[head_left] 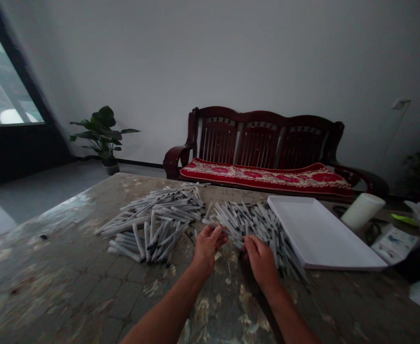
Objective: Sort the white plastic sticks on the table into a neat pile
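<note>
My left hand (209, 242) pinches a pale, translucent pen barrel (213, 224) above the table's middle. Just to its right, my right hand (258, 253) is closed too, its fingertips together at the edge of a heap of pens; what lies between them is too small to make out. That right heap of pens (246, 215) has pale barrels and dark tips, lying in many directions. Left of my hands spreads another heap of similar pens (160, 215), with dark ends toward me at its near side.
A shallow white tray (324, 234) borders the right heap. Beyond it stand a white roll (363, 211) and a small printed box (394, 243). A small black piece (44, 237) lies on the table (84, 296) at left. Behind are a wooden bench (258, 138) and a potted plant (104, 131).
</note>
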### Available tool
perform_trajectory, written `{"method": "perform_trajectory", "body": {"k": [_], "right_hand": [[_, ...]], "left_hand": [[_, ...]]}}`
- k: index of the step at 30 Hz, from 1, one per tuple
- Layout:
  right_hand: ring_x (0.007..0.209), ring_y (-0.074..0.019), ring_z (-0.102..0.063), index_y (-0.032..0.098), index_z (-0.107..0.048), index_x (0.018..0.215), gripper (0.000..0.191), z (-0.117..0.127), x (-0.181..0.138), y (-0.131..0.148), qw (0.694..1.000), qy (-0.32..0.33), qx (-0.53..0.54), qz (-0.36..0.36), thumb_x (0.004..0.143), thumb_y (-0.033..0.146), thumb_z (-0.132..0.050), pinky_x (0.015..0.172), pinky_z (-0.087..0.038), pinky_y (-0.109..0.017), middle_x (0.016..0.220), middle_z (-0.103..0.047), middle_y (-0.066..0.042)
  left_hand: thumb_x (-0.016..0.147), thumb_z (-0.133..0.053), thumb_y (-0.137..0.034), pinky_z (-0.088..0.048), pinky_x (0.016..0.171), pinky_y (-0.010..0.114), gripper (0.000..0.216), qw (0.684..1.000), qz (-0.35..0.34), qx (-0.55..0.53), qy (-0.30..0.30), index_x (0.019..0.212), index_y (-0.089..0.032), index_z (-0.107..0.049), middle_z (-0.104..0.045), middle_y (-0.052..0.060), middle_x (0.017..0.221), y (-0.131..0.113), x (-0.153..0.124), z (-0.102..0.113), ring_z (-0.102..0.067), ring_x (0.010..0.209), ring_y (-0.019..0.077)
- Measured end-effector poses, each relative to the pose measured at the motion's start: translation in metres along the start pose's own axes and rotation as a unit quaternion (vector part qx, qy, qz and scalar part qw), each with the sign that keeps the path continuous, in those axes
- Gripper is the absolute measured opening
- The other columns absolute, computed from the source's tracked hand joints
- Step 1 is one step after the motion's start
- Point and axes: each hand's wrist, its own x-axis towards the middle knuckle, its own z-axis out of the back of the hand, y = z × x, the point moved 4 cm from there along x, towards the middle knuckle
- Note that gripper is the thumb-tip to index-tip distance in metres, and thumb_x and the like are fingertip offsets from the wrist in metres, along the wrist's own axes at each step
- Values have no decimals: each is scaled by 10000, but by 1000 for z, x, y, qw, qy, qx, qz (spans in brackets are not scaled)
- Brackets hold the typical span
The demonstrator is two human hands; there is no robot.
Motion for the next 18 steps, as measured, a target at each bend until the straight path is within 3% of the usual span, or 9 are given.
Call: {"method": "perform_trajectory", "body": {"k": [3, 6, 8, 13, 16, 18], "right_hand": [[533, -171, -571, 208, -633, 704, 406, 0, 1, -1, 1000, 0, -13, -5, 875, 527, -450, 540, -418, -266, 575, -615, -2], [696, -205, -639, 199, -682, 843, 293, 3, 2, 2, 999, -31, -2, 19, 819, 461, -553, 663, -476, -286, 740, -698, -34], [740, -211, -649, 197, -687, 920, 318, 4, 1, 3, 999, -37, 3, 27, 835, 466, -541, 688, -484, -292, 803, -712, -46], [597, -187, -596, 216, -640, 708, 424, 0, 2, 1, 999, -3, -43, 21, 904, 512, -408, 587, -427, -280, 607, -634, -19], [752, -207, -653, 203, -688, 860, 312, 0, 3, -1, 999, -13, -22, 26, 849, 458, -509, 706, -475, -289, 788, -714, -45], [831, -215, -664, 195, -688, 1006, 347, 1, 4, -1, 999, -25, -5, 26, 831, 456, -543, 761, -489, -297, 908, -732, -61]], "left_hand": [[529, -905, -351, -552, 570, 207, 421, 1000, 0, 1, 2, 796, -142, -655, -723, 33, 772, 0, 0, 0, -669, 619, 112], [545, -899, -338, -552, 572, 209, 402, 1000, 1, -1, -5, 796, -147, -650, -723, 30, 770, 0, 0, 0, -669, 617, 112], [564, -892, -325, -554, 580, 211, 382, 1000, 4, -1, -9, 799, -151, -647, -723, 28, 777, 2, 0, 1, -670, 621, 111], [561, -895, -319, -557, 590, 209, 379, 1000, 6, -5, -5, 801, -151, -655, -723, 30, 793, 4, 0, 0, -664, 623, 103], [545, -900, -333, -557, 586, 209, 395, 1000, 5, -7, -7, 794, -151, -653, -725, 33, 789, 4, 0, -1, -663, 620, 104], [530, -906, -335, -556, 585, 208, 408, 1000, 5, -11, -10, 789, -151, -649, -723, 29, 777, 2, -1, -1, -663, 620, 104]]}}
